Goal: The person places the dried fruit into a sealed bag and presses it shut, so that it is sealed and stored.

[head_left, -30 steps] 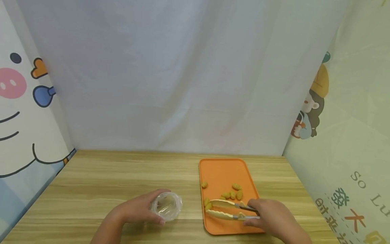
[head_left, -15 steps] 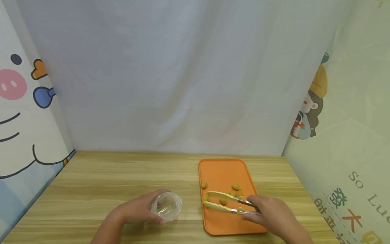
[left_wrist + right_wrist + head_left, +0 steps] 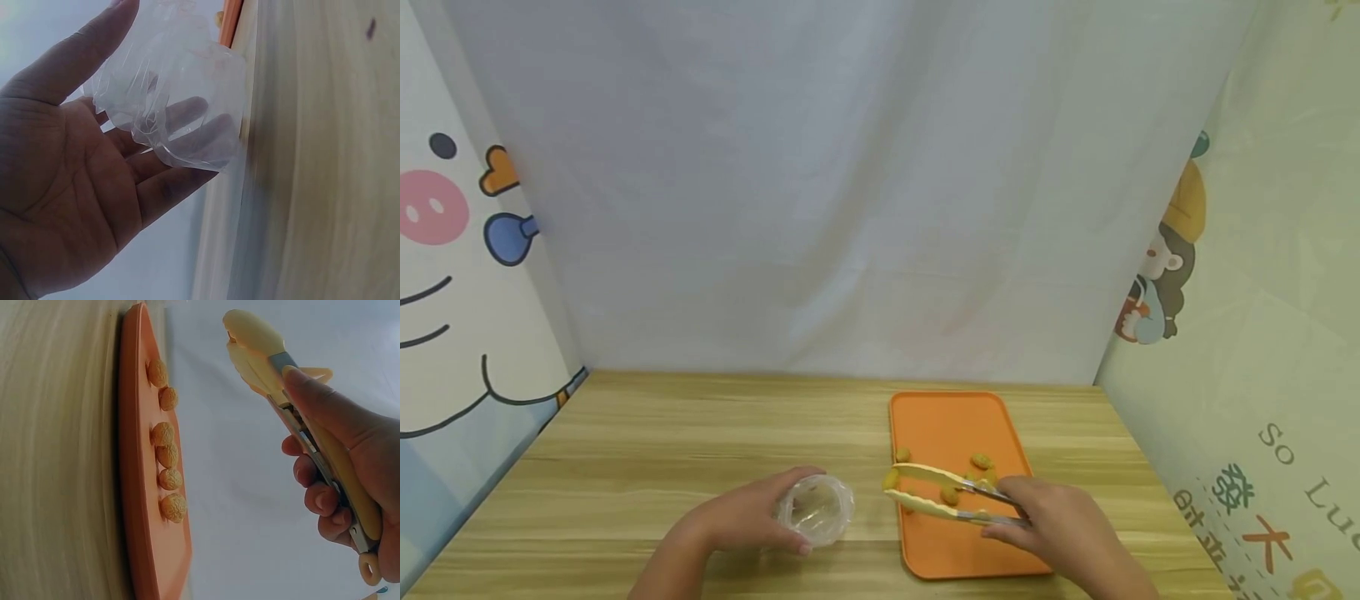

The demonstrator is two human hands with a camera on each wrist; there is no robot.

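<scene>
My left hand (image 3: 741, 521) curls its grip round a clear plastic cup (image 3: 816, 510), tipped on the tabletop (image 3: 647, 450) with its mouth toward the orange tray (image 3: 951, 421). My right hand (image 3: 1052, 525) squeezes the yellow tongs (image 3: 936, 492), tips pinching a walnut (image 3: 891, 480) at the tray's left edge, lifted above it. More walnuts (image 3: 164, 456) lie on the tray.

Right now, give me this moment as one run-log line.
left hand: holds clear cup tilted | right hand: grips tongs | tong tips: pinch one nut past tray left edge | other nuts on tray
</scene>
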